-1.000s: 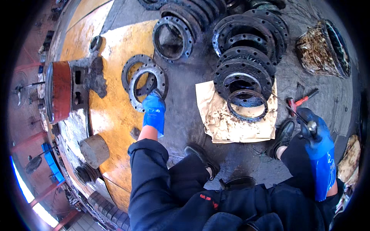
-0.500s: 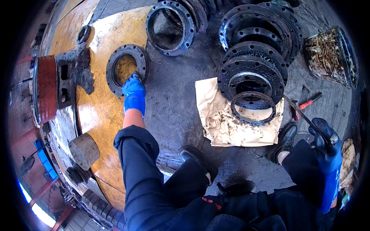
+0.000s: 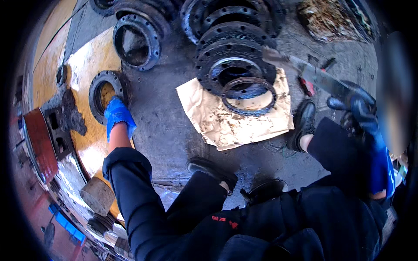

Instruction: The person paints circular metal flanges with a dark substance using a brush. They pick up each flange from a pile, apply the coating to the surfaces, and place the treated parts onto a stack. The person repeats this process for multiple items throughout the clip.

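Observation:
My left hand (image 3: 117, 114), in a blue glove, grips the near rim of a dark steel flange ring (image 3: 95, 96) with bolt holes. The ring lies at the left, partly on a yellow board, and the fingertips are partly hidden at its edge. In my right hand (image 3: 359, 102), in a blackened blue glove, is a long flat metal blade (image 3: 322, 77) that points up and left. Its tip is blurred and comes near the stacked flanges (image 3: 208, 71). A thin dark ring (image 3: 248, 112) leans on that stack, over a stained sheet of brown paper (image 3: 230, 135).
More flanges (image 3: 155, 54) lie farther off. A red-handled tool (image 3: 307, 87) rests beyond my right shoe (image 3: 303, 124). A grimy container (image 3: 335, 19) stands at the far right. Left are the yellow board (image 3: 82, 141), a round block (image 3: 96, 195) and a red drum (image 3: 41, 145).
The whole view has shifted, carrying the floor items left in the picture. The blade has turned to show its broad side and its tip has moved over the stack. My left hand stays on the flange ring.

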A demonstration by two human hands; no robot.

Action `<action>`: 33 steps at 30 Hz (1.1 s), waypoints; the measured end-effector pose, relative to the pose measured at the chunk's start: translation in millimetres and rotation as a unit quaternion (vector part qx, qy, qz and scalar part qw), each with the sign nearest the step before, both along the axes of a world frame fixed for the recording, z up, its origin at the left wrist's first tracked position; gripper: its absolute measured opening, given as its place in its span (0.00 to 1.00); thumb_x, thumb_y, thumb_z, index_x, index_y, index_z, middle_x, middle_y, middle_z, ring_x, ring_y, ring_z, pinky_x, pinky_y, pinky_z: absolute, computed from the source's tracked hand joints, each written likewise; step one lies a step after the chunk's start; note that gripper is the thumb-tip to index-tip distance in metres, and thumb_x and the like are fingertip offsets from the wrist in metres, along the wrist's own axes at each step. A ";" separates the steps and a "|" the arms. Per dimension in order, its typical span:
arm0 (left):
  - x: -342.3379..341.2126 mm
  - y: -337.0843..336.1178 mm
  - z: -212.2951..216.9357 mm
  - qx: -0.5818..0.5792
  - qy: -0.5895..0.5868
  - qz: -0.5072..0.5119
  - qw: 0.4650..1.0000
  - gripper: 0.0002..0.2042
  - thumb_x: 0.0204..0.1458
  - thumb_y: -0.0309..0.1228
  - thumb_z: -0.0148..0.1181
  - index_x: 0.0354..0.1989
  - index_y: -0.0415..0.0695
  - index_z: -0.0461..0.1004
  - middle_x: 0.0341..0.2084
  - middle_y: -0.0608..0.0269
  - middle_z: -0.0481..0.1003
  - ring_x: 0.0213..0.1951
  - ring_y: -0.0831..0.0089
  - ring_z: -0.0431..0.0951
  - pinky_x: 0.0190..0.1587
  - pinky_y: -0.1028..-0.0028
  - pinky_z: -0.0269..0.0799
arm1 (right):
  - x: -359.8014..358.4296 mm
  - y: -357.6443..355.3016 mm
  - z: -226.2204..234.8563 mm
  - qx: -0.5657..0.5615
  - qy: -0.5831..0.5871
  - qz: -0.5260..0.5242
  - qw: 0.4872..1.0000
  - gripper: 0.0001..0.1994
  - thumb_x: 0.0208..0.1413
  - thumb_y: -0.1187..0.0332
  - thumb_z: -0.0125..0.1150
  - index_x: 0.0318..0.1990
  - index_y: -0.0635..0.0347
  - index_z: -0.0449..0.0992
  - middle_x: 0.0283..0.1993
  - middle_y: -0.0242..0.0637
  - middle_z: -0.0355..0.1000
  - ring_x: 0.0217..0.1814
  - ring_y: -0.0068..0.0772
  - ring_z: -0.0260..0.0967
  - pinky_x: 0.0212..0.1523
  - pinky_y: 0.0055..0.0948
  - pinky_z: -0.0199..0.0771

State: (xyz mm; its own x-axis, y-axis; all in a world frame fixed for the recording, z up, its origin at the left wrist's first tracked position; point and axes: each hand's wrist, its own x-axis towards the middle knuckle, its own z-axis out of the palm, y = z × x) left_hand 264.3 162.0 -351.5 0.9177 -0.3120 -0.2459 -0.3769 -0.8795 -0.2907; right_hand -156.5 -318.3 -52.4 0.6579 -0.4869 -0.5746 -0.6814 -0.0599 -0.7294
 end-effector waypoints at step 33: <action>-243.2 -328.3 123.8 0.133 0.383 -0.324 0.855 0.20 0.46 0.40 0.60 0.50 0.53 0.73 0.47 0.53 0.73 0.50 0.54 0.72 0.50 0.62 0.69 | -103.4 -61.1 72.2 0.301 -0.367 -0.154 0.867 0.20 0.54 0.59 0.58 0.47 0.67 0.71 0.37 0.44 0.75 0.24 0.27 0.70 0.25 0.24 0.74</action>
State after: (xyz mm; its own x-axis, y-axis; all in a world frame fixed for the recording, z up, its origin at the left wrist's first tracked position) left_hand 21.1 -166.3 -227.7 0.1109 -0.5336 -0.8384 -0.9291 -0.3552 0.1032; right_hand -259.8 -379.4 19.8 0.8453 -0.4621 -0.2681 0.0629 0.5844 -0.8090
